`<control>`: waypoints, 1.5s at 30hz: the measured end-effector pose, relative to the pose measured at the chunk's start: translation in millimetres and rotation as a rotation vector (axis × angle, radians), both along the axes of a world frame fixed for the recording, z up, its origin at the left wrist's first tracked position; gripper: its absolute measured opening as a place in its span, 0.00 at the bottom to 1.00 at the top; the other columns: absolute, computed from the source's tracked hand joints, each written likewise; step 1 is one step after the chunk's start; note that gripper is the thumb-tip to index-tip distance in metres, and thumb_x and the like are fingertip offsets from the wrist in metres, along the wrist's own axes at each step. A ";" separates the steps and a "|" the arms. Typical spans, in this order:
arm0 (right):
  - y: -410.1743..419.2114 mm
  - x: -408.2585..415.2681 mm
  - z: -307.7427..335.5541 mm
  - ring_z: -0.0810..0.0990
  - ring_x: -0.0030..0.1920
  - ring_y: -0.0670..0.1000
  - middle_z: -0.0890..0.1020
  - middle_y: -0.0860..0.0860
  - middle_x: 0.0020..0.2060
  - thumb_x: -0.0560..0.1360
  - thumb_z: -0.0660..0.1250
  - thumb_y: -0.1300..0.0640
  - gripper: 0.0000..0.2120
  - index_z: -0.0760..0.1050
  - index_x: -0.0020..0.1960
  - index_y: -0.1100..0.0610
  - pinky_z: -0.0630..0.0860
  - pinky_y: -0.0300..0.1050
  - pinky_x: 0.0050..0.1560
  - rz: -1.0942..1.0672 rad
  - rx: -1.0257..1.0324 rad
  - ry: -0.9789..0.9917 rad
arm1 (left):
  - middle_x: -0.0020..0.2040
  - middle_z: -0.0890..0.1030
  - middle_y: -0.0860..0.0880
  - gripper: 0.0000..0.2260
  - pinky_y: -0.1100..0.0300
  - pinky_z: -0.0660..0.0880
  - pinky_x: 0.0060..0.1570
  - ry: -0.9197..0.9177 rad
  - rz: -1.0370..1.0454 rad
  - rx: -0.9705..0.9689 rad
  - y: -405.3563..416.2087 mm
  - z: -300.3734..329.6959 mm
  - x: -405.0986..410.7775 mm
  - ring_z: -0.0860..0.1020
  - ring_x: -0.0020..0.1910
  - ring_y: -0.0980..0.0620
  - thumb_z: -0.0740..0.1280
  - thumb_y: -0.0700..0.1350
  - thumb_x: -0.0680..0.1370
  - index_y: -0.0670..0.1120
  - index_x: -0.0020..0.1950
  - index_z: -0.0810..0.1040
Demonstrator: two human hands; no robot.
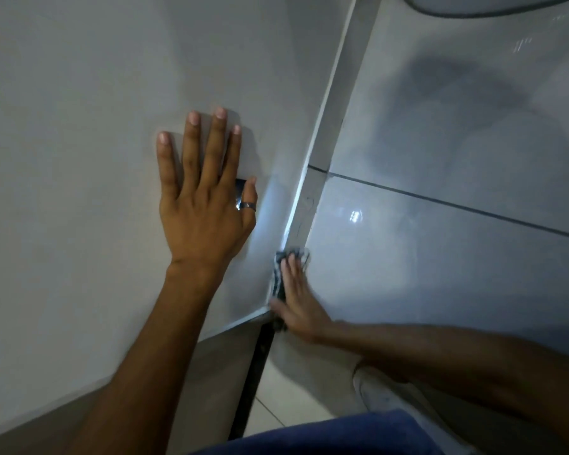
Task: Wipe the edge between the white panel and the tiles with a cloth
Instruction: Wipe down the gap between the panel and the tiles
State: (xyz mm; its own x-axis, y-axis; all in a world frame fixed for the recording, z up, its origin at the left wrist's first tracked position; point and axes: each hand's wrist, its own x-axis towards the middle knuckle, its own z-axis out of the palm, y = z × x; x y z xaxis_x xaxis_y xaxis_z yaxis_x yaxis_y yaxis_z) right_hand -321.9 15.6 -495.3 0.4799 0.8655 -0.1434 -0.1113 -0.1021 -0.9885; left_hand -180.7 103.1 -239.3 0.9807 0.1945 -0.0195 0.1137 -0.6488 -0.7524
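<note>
A white panel (pixel 89 133) fills the left half of the view. Glossy grey tiles (pixel 440 231) cover the right half. Between them runs a pale edge strip (pixel 326 133) from top right down to the panel's lower corner. My left hand (pixel 201 198) lies flat on the panel with its fingers spread and a ring on the thumb. My right hand (pixel 296 300) presses a dark checked cloth (pixel 281 267) against the strip near the panel's lower corner. Most of the cloth is hidden under the fingers.
A dark vertical gap (pixel 253 382) drops below the panel's corner. Pale floor tiles (pixel 283 399) show beneath it. A rounded white fixture (pixel 473 3) sits at the top right. Blue fabric (pixel 326 435) of my clothing crosses the bottom edge.
</note>
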 end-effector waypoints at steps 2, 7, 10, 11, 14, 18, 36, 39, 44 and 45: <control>17.8 58.5 6.4 0.29 0.81 0.44 0.24 0.40 0.79 0.81 0.50 0.32 0.40 0.24 0.77 0.38 0.41 0.58 0.85 -0.193 -0.006 0.015 | 0.90 0.49 0.46 0.31 0.48 0.23 0.80 -0.007 -0.015 -0.001 1.1 -0.1 1.1 0.49 0.88 0.40 0.49 0.58 0.89 0.48 0.90 0.49; 56.5 201.6 17.1 0.49 0.84 0.62 0.52 0.61 0.84 0.82 0.54 0.43 0.37 0.48 0.83 0.62 0.47 0.57 0.84 -0.684 -0.075 0.015 | 0.89 0.53 0.45 0.31 0.49 0.24 0.80 -0.015 -0.015 -0.003 4.0 0.5 1.4 0.53 0.88 0.39 0.51 0.59 0.89 0.47 0.90 0.53; 56.0 216.7 18.1 0.48 0.84 0.62 0.52 0.63 0.83 0.82 0.58 0.47 0.37 0.49 0.82 0.64 0.42 0.50 0.83 -0.657 -0.097 -0.017 | 0.90 0.52 0.45 0.32 0.49 0.23 0.80 -0.008 0.001 -0.013 3.6 -0.5 1.6 0.51 0.88 0.39 0.51 0.59 0.89 0.48 0.90 0.52; 52.5 212.1 17.8 0.47 0.84 0.62 0.51 0.63 0.84 0.81 0.59 0.47 0.39 0.47 0.82 0.64 0.42 0.51 0.84 -0.623 -0.102 -0.028 | 0.90 0.51 0.45 0.32 0.48 0.23 0.80 -0.005 0.001 -0.016 3.4 -0.7 2.8 0.51 0.88 0.39 0.52 0.58 0.88 0.48 0.90 0.52; 38.1 164.0 17.5 0.39 0.85 0.59 0.40 0.60 0.84 0.80 0.61 0.41 0.45 0.38 0.83 0.61 0.43 0.58 0.85 -0.395 -0.139 -0.049 | 0.90 0.50 0.45 0.32 0.44 0.28 0.81 0.005 0.006 -0.025 2.0 -1.6 10.8 0.49 0.88 0.38 0.53 0.58 0.88 0.48 0.90 0.52; -2.2 38.7 11.1 0.22 0.78 0.53 0.17 0.48 0.73 0.82 0.58 0.35 0.49 0.19 0.75 0.49 0.39 0.60 0.84 0.146 -0.143 -0.107 | 0.90 0.46 0.46 0.32 0.44 0.26 0.81 0.028 0.019 -0.027 0.2 -4.0 30.1 0.44 0.88 0.39 0.52 0.59 0.87 0.49 0.90 0.51; 34.2 207.3 30.6 0.40 0.85 0.58 0.40 0.60 0.84 0.79 0.57 0.39 0.45 0.39 0.83 0.62 0.42 0.57 0.85 -0.372 -0.163 0.089 | 0.90 0.44 0.46 0.31 0.48 0.20 0.78 0.085 0.044 -0.035 -0.2 1.5 43.3 0.44 0.88 0.40 0.48 0.60 0.89 0.51 0.90 0.48; 4.9 103.7 25.2 0.31 0.82 0.51 0.28 0.49 0.81 0.80 0.58 0.32 0.49 0.28 0.81 0.51 0.40 0.55 0.84 -0.083 -0.129 0.123 | 0.90 0.42 0.47 0.31 0.47 0.19 0.77 0.100 0.085 -0.052 -4.1 0.1 44.3 0.42 0.88 0.40 0.47 0.60 0.89 0.52 0.90 0.45; -7.2 46.0 34.4 0.44 0.85 0.58 0.39 0.53 0.85 0.83 0.59 0.37 0.44 0.32 0.82 0.50 0.49 0.61 0.85 0.003 -0.074 0.366 | 0.89 0.39 0.49 0.31 0.43 0.26 0.81 0.092 0.113 -0.066 -8.1 2.0 43.8 0.38 0.88 0.41 0.45 0.61 0.89 0.53 0.90 0.42; -1.6 62.3 40.0 0.50 0.84 0.58 0.47 0.55 0.85 0.82 0.59 0.37 0.42 0.37 0.83 0.50 0.53 0.62 0.84 -0.092 -0.075 0.444 | 0.89 0.39 0.49 0.31 0.43 0.28 0.81 0.091 0.108 -0.071 -8.7 2.8 43.9 0.39 0.88 0.41 0.45 0.61 0.89 0.53 0.90 0.42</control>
State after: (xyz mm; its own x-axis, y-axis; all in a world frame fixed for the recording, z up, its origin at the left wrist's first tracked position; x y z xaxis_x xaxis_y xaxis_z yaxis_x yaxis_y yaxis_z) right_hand -259.6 14.0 -455.3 0.4324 0.8014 -0.4133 -0.5349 -0.1410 -0.8331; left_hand -136.8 94.4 -236.5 0.9478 0.2933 -0.1252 0.1187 -0.6888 -0.7152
